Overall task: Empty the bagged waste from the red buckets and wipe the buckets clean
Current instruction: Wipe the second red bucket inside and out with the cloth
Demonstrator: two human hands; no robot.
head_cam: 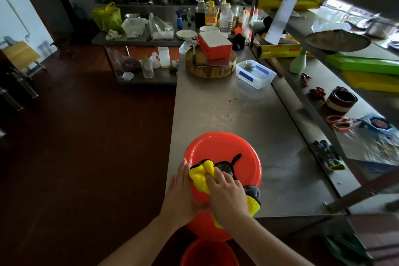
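Now the right grip (pixel 226 197) clutches a yellow-and-black cloth (pixel 201 176) on the upturned red plastic bucket (pixel 224 147) — left grip (pixel 181 190) flat against it, fingers straight.

bare steel counter (pixel 233 110) beyond red bucket (pixel 218 147)

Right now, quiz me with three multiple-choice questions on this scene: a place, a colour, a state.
1. Where is the bucket being wiped?
A. on the far shelf
B. at the table's near corner
C. on the chopping block
2. What colour is the cloth?
A. yellow and black
B. white
C. blue
3. What is the right hand doing?
A. hanging idle
B. holding a bottle
C. gripping the cloth

B: it sits at the steel top's near corner.
A: it is yellow with dark trim.
C: its fingers curl over the cloth.
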